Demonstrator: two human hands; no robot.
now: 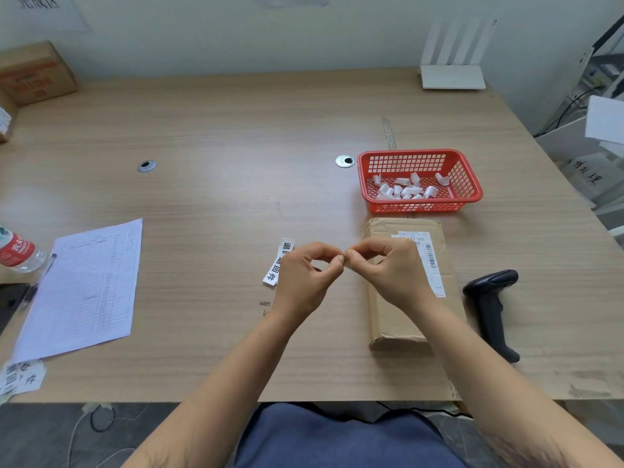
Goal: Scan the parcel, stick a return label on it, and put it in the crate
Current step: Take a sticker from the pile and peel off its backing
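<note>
Over our lap, our left hand [305, 275] and right hand [388, 268] pinch fingertips together on a small label, apparently peeling its backing, just beside the cardboard parcel [410, 285] waiting on the worktop [219, 146] near the red basket [420, 180].

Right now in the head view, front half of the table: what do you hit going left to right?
Water bottle → pen → ruled sheet → label strip → left hand → right hand → parcel → scanner.
</note>
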